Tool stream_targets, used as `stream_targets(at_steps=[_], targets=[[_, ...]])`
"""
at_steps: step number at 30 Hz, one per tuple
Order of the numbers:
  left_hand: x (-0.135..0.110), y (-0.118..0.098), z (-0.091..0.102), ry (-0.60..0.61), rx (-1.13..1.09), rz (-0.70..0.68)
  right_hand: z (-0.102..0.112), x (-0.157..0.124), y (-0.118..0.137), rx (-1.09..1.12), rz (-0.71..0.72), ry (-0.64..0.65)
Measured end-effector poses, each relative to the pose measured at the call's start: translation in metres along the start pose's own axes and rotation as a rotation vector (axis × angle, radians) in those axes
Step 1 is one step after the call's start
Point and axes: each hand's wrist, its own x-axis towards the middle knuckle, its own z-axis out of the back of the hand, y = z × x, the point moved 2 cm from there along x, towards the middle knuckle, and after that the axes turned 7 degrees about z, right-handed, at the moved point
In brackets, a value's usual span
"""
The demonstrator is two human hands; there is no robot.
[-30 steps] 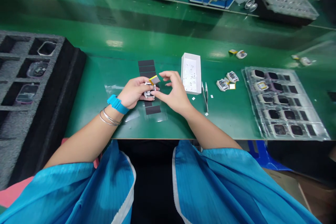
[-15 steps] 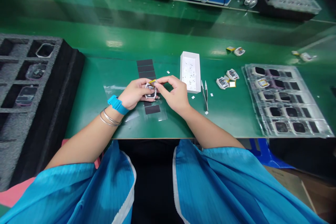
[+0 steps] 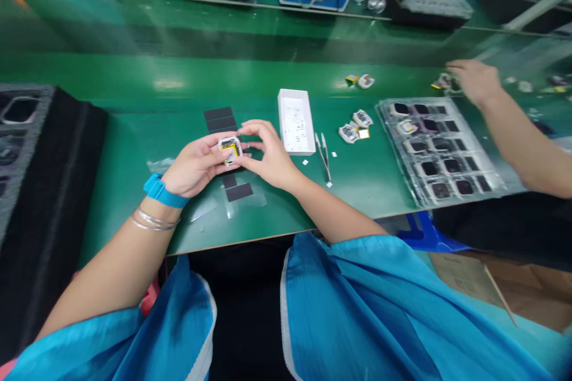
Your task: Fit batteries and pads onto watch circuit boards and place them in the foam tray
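A white smartwatch case with its inside facing up is held in my left hand, whose thumb presses on it. A battery with yellow edges lies inside the case. My right hand has its index finger and thumb at the case's right edge, at the upper and lower corners, with the other fingers loosely curled. Beneath both hands lies a strip of black rectangles on clear film. Metal tweezers rest to the right of my right hand.
A white box holds small bits. Several opened watch cases lie beyond the tweezers. A clear tray carries watch parts, and a co-worker's hand reaches behind it. Black foam trays stand at left.
The view has swung right. The yellow-edged battery, earlier lifted in my right fingers, now lies in the case. A co-worker's arm has come in at the right.
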Motion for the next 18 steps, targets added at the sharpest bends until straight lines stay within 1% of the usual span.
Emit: stream_targets(at_steps=[3,4,5,8,10,11,12,13,14,16,17,18], targets=[[-0.001,0.001,0.001,0.014,0.087,-0.048,-0.004,0.0,-0.002,0.279,-0.12,0.161],[-0.001,0.001,0.003,0.011,0.11,-0.061,-0.006,-0.001,-0.001,0.326,-0.135,0.181],[0.0,0.001,0.004,0.005,0.131,-0.077,-0.008,-0.001,0.0,0.344,-0.133,0.171],[0.003,0.002,0.002,-0.012,0.18,-0.153,-0.012,-0.003,0.004,0.295,-0.082,0.068],[0.001,0.001,-0.002,-0.023,0.186,-0.175,-0.01,-0.003,0.008,0.284,-0.055,0.06],[-0.002,-0.001,-0.004,-0.037,0.179,-0.175,-0.004,-0.003,0.011,0.288,-0.043,0.078],[-0.008,-0.004,-0.005,-0.055,0.159,-0.168,0.005,-0.003,0.013,0.283,-0.028,0.098],[-0.015,-0.008,-0.004,-0.077,0.131,-0.161,0.02,-0.003,0.013,0.281,-0.003,0.114],[-0.026,-0.012,-0.002,-0.092,0.082,-0.149,0.04,-0.003,0.011,0.151,0.028,0.048],[-0.057,-0.022,0.01,-0.125,-0.021,-0.153,0.095,-0.005,-0.007,-0.194,0.06,-0.236],[-0.076,-0.026,0.019,-0.16,-0.061,-0.175,0.123,-0.006,-0.023,-0.355,0.029,-0.299],[-0.098,-0.028,0.029,-0.227,-0.076,-0.218,0.149,-0.008,-0.044,-0.485,-0.013,-0.351]])
